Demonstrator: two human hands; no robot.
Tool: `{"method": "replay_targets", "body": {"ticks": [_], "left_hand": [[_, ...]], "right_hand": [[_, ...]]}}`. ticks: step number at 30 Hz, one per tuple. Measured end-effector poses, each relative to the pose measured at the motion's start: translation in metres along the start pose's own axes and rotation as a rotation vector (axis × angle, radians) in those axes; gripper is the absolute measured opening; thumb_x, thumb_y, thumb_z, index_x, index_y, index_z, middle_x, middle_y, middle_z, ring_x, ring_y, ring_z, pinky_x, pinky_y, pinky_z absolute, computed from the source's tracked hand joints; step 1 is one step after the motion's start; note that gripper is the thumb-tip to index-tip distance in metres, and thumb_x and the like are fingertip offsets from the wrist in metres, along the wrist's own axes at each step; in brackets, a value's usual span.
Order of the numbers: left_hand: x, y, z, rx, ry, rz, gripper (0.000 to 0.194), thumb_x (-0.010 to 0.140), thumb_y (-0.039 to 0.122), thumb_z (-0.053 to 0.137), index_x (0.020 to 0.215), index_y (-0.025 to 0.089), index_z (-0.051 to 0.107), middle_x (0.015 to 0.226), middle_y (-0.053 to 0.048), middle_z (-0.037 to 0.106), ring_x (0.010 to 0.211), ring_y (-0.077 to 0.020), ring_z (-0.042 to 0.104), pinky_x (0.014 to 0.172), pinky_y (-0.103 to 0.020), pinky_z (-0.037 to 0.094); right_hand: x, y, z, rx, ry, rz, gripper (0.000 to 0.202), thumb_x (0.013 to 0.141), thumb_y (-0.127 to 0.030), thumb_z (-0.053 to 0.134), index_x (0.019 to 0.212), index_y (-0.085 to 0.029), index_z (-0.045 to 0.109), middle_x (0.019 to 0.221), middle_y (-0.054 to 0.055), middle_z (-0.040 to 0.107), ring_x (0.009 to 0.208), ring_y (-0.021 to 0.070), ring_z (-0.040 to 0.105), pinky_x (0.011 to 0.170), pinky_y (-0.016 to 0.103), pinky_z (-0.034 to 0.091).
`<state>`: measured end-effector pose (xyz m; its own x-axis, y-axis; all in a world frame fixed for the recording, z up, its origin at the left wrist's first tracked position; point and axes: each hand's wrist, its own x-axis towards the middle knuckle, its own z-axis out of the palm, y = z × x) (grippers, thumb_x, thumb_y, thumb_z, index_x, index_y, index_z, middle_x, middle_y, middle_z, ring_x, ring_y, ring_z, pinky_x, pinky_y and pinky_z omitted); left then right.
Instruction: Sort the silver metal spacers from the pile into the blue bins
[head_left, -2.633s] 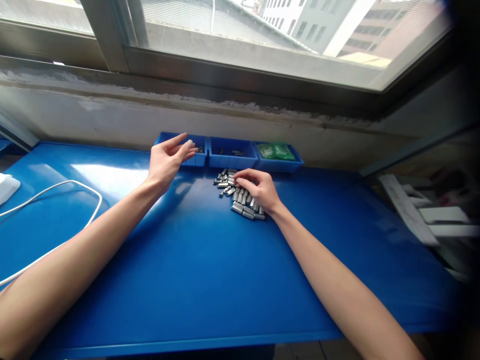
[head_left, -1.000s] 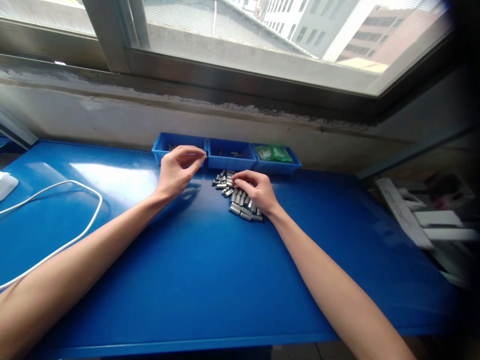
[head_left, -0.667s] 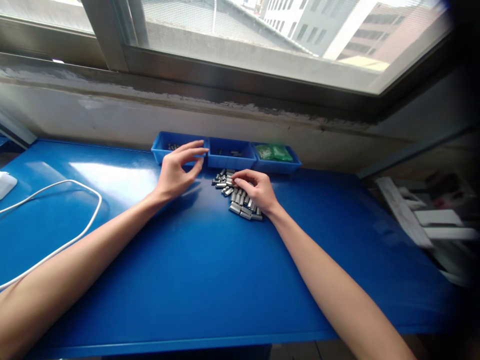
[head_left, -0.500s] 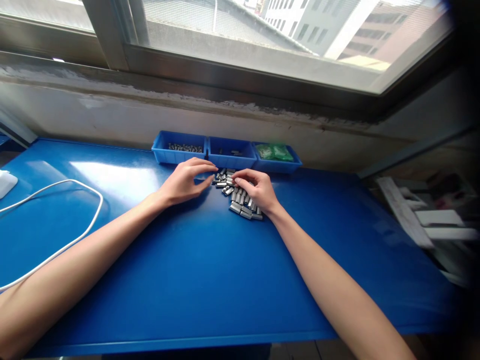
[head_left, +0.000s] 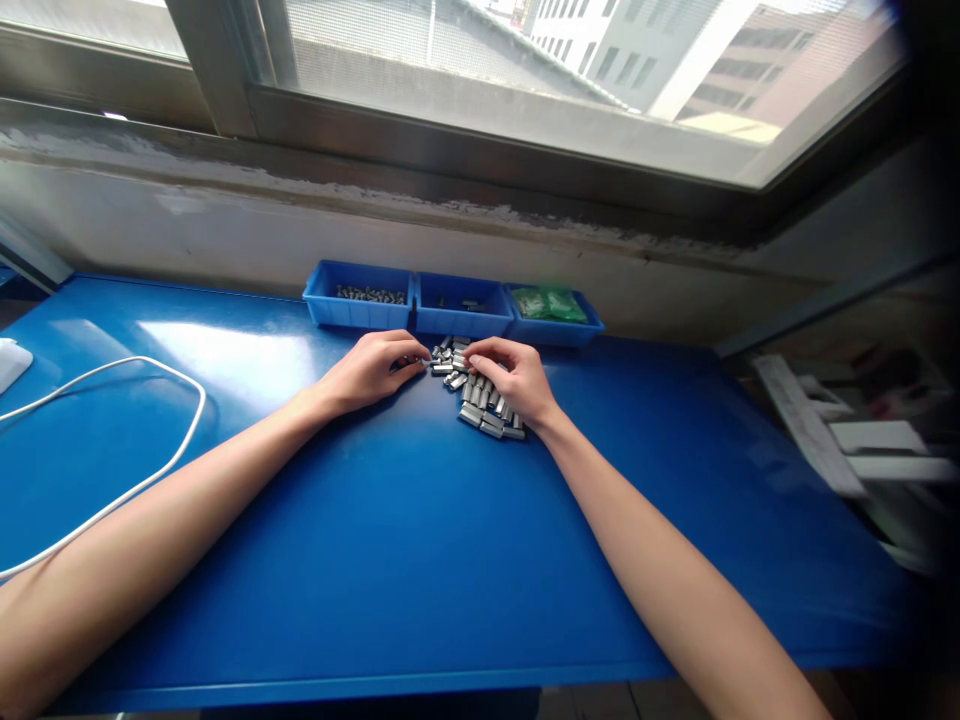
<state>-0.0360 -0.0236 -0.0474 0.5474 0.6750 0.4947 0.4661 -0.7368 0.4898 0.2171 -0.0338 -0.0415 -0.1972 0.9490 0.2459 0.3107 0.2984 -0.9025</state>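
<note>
A pile of short silver metal pieces (head_left: 480, 392), shaped like hex standoffs, lies on the blue table. At the pile's left edge, my left hand (head_left: 373, 370) has thumb and forefinger closed on a small metal piece (head_left: 425, 362), its kind too small to make out. My right hand (head_left: 519, 381) arches over the right side of the pile. Its thumb and forefinger pinch together at the top of the pile, and they hide whatever is between them. Several smaller metal pieces (head_left: 448, 352) lie between the two hands.
Behind the pile stand three joined blue bins: the left bin (head_left: 360, 314) with screws, the middle bin (head_left: 466, 322) with a few small parts, the right bin (head_left: 559, 332) with green bags. A white cable (head_left: 201, 400) curves over the table (head_left: 390, 560) and meets my left forearm.
The left thumb and forefinger were apart beside the pile; now they have closed on a small metal piece. My right hand has hardly moved.
</note>
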Motion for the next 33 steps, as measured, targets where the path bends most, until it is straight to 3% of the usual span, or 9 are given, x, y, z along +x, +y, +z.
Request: {"method": "replay_targets", "body": {"ticks": [8, 12, 17, 19, 22, 26, 29, 33], "left_hand": [[0.003, 0.006, -0.007, -0.182, 0.153, -0.057, 0.019, 0.088, 0.034, 0.074, 0.089, 0.017, 0.080, 0.095, -0.008, 0.073, 0.081, -0.0164, 0.070, 0.073, -0.026, 0.058], [0.003, 0.008, -0.008, -0.259, 0.149, -0.086, 0.021, 0.084, 0.037, 0.078, 0.086, 0.016, 0.081, 0.098, -0.010, 0.076, 0.081, -0.0175, 0.071, 0.073, -0.026, 0.059], [0.002, 0.006, -0.007, -0.367, 0.135, -0.231, 0.031, 0.080, 0.043, 0.081, 0.092, 0.015, 0.082, 0.089, -0.009, 0.078, 0.073, -0.0174, 0.071, 0.070, -0.027, 0.060], [0.004, 0.004, -0.008, -0.361, 0.204, -0.280, 0.034, 0.077, 0.046, 0.084, 0.091, 0.015, 0.082, 0.088, -0.009, 0.078, 0.071, -0.0170, 0.071, 0.068, -0.027, 0.060], [0.008, 0.004, -0.015, -0.292, 0.415, -0.379, 0.038, 0.071, 0.049, 0.087, 0.089, 0.016, 0.082, 0.088, -0.009, 0.079, 0.072, -0.0185, 0.072, 0.069, -0.030, 0.061], [0.017, 0.007, -0.032, -0.291, 0.623, -0.525, 0.042, 0.071, 0.047, 0.088, 0.098, 0.016, 0.080, 0.092, -0.008, 0.080, 0.084, -0.0225, 0.076, 0.080, -0.036, 0.065], [0.021, 0.005, -0.038, -0.332, 0.678, -0.541, 0.040, 0.077, 0.044, 0.084, 0.102, 0.013, 0.079, 0.098, -0.008, 0.080, 0.093, -0.0241, 0.077, 0.089, -0.038, 0.064], [0.019, 0.002, -0.033, -0.291, 0.654, -0.471, 0.028, 0.083, 0.039, 0.078, 0.100, 0.016, 0.079, 0.098, -0.007, 0.080, 0.093, -0.0234, 0.077, 0.089, -0.035, 0.063]], "right_hand": [[0.000, 0.002, -0.001, -0.002, -0.002, -0.011, 0.013, 0.084, -0.028, 0.068, 0.088, -0.020, 0.078, 0.085, 0.004, 0.078, 0.077, 0.0194, 0.071, 0.075, 0.031, 0.055], [0.000, 0.002, 0.000, -0.006, 0.001, -0.008, 0.013, 0.083, -0.028, 0.069, 0.089, -0.021, 0.079, 0.085, 0.004, 0.078, 0.077, 0.0193, 0.071, 0.074, 0.031, 0.055], [0.000, 0.003, 0.000, -0.008, -0.002, -0.010, 0.014, 0.084, -0.029, 0.068, 0.089, -0.020, 0.078, 0.086, 0.004, 0.078, 0.077, 0.0197, 0.071, 0.074, 0.031, 0.055], [0.000, 0.004, -0.001, -0.008, -0.004, -0.009, 0.014, 0.084, -0.029, 0.069, 0.090, -0.021, 0.078, 0.086, 0.004, 0.079, 0.077, 0.0198, 0.072, 0.074, 0.031, 0.055], [0.000, 0.004, -0.001, -0.007, 0.000, -0.012, 0.014, 0.083, -0.029, 0.069, 0.089, -0.021, 0.078, 0.085, 0.004, 0.079, 0.077, 0.0201, 0.072, 0.073, 0.031, 0.055], [0.001, 0.003, -0.001, -0.003, 0.002, -0.016, 0.013, 0.083, -0.029, 0.069, 0.088, -0.021, 0.079, 0.086, 0.004, 0.079, 0.079, 0.0209, 0.073, 0.074, 0.032, 0.056], [0.001, 0.003, -0.001, 0.000, 0.000, -0.015, 0.013, 0.083, -0.029, 0.069, 0.088, -0.021, 0.079, 0.087, 0.004, 0.079, 0.080, 0.0212, 0.073, 0.076, 0.032, 0.056], [0.001, 0.004, -0.001, -0.011, -0.004, -0.013, 0.015, 0.084, -0.029, 0.068, 0.089, -0.020, 0.079, 0.087, 0.005, 0.079, 0.079, 0.0206, 0.072, 0.076, 0.032, 0.056]]}}
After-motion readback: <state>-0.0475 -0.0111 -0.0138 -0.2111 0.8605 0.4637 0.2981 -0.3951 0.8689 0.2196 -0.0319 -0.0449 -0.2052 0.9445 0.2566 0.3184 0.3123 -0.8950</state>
